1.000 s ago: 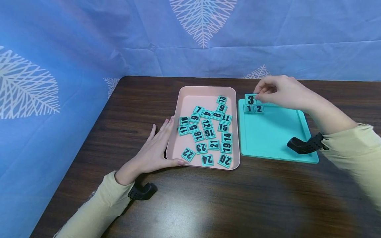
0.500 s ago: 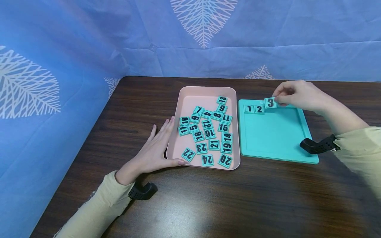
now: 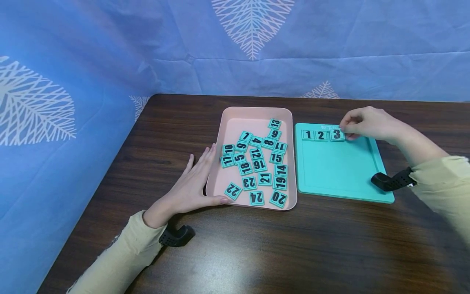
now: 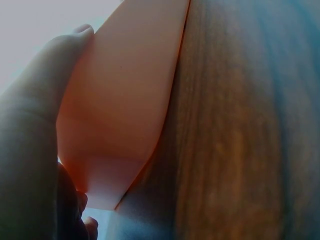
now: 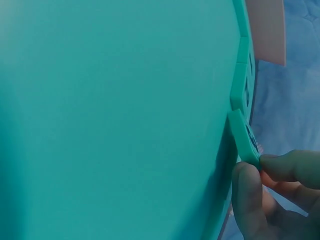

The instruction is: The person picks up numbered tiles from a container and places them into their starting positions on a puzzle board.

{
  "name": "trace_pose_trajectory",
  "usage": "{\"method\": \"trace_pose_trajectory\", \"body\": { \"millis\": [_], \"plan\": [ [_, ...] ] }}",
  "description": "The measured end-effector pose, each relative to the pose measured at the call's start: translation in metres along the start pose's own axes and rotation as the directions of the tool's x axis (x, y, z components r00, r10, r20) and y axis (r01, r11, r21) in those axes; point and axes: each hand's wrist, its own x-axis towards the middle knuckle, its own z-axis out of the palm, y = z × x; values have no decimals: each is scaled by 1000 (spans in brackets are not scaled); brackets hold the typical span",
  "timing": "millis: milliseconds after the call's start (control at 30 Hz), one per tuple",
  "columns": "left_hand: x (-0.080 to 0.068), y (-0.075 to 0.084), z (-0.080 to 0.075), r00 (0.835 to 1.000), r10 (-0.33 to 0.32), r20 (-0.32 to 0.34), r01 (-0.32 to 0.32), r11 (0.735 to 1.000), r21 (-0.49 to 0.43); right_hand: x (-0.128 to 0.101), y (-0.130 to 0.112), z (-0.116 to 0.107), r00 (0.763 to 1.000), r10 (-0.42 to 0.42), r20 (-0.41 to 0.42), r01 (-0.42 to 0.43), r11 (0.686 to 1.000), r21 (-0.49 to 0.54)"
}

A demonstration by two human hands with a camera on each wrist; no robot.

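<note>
My right hand (image 3: 371,123) pinches the teal number 3 tile (image 3: 336,134) by its right side, between thumb and fingertips. The tile is tilted in the right wrist view, close beside the number 2 tile (image 5: 240,87). Tiles 1 (image 3: 308,134) and 2 lie side by side along the far edge of the teal tray (image 3: 341,171). My left hand (image 3: 191,183), fingers straight and spread, rests against the pink tray (image 3: 229,115). Its thumb (image 4: 70,42) touches the near rim, and its fingers lie along the left side.
Several loose teal number tiles (image 3: 259,165) lie turned at different angles in the pink tray. Both trays stand side by side on a dark wooden table (image 3: 257,249). A blue cloth (image 3: 176,49) with white leaf patterns hangs behind and to the left.
My right hand has carried the number 3 tile rightward from above tile 1, then lowered it to the right of tile 2. The left hand has stayed in place.
</note>
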Motion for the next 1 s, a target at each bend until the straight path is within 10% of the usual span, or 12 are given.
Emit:
{"method": "trace_pose_trajectory", "body": {
  "millis": [1000],
  "plan": [
    [0, 1, -1, 1000, 10, 6, -10, 1000, -6, 10, -7, 14, 998, -24, -50, 19, 994, -103]
  ]
}}
